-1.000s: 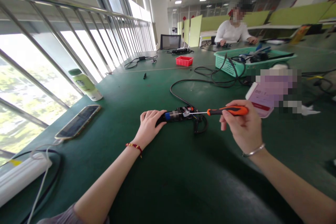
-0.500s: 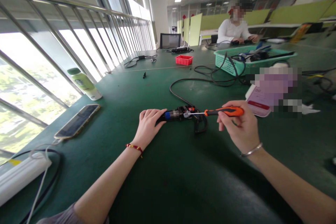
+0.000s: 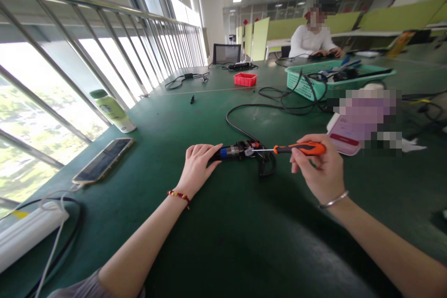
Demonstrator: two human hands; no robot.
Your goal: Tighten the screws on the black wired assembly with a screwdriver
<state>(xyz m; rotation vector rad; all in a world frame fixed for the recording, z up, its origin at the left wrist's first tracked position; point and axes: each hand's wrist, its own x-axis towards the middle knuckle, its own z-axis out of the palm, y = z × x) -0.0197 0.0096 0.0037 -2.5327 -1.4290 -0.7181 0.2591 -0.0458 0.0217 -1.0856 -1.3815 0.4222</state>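
A black corded power tool [image 3: 233, 152] lies on the green tabletop with its inner parts exposed: a blue band, a metal motor body and orange and coloured bits near a loop-shaped black handle part. My left hand [image 3: 199, 164] is wrapped round its black left end. In my right hand [image 3: 319, 167] is an orange and black screwdriver [image 3: 303, 148], held level. Its thin shaft points left, and the tip reaches the exposed parts; whether it touches a screw is too small to tell.
Behind the tool, its black cable [image 3: 240, 108] curves toward a green basket [image 3: 307, 84] of tools. A red tray [image 3: 245, 79] stands farther back. Phones [image 3: 104, 161] and a bottle [image 3: 113, 111] flank the work area. Across the table sits a person [image 3: 310, 39] in white.
The screwdriver and my right hand have shifted very slightly to the right. My left hand keeps its hold on the power tool.
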